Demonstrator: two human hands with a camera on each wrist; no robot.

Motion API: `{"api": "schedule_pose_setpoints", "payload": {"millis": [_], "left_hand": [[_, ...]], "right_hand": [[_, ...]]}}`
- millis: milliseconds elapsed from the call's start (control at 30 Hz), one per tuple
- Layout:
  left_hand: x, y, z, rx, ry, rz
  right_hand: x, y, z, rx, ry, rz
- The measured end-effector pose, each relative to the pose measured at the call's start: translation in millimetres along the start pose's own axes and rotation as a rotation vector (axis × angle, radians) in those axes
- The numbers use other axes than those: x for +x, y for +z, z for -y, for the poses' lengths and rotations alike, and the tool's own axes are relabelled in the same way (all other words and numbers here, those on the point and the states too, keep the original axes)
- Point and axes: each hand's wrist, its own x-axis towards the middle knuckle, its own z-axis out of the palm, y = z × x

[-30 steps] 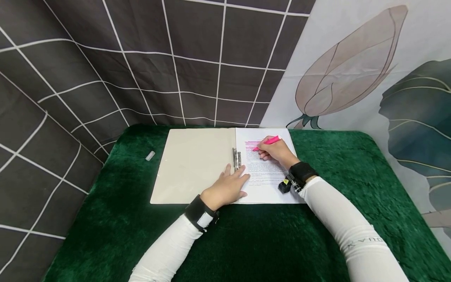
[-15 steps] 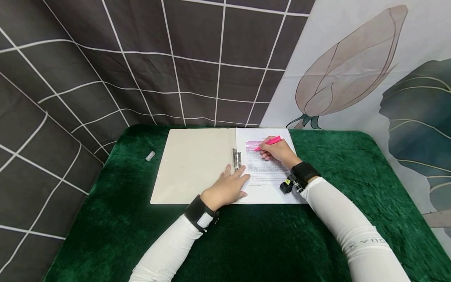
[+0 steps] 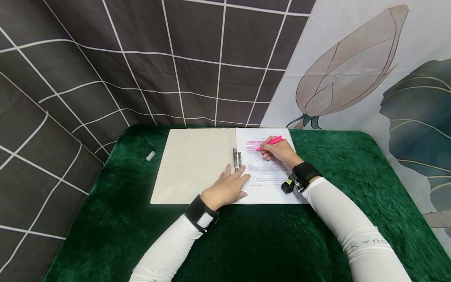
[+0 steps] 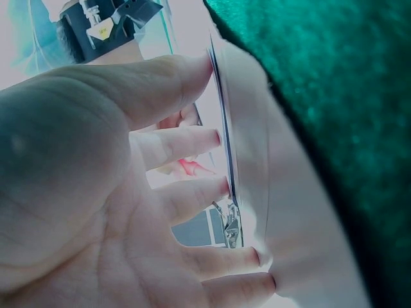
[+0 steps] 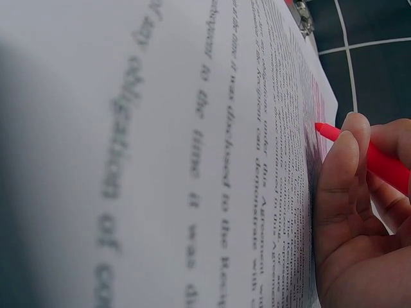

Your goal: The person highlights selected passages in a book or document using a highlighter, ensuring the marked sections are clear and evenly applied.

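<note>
My right hand (image 3: pixel 278 152) pinches a pink highlighter (image 3: pixel 275 140), its tip down on a printed page (image 3: pixel 262 172). Pink strokes run across the upper lines of text. In the right wrist view the highlighter (image 5: pixel 385 168) lies between thumb and fingers, tip right at the paper. The page lies on the right side of an opened folder (image 3: pixel 193 164) with a metal clip (image 3: pixel 237 158) at its spine. My left hand (image 3: pixel 225 188) rests with spread fingers over the spine, fingertips on the page's left edge and the cover; the left wrist view shows these fingers (image 4: pixel 192 192) straight.
A small whitish piece (image 3: pixel 150 156) lies left of the folder on the green cloth (image 3: pixel 112 219). A dark gridded curtain (image 3: pixel 197 70) hangs behind the table, and a flower-printed one (image 3: pixel 352 70) stands at the right. A black camera (image 3: pixel 287 186) on my right wrist hangs over the page.
My right hand and the highlighter have slid slightly to the right along a line of text. My left hand has stayed in place.
</note>
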Motion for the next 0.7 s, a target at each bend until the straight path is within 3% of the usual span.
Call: {"api": "schedule_pose_setpoints", "payload": {"millis": [700], "left_hand": [[-1.6,-2.7,-0.9,-0.009,0.001,0.008]], "right_hand": [[-1.2,-5.1,-0.9,0.024,0.021,-0.008]]}}
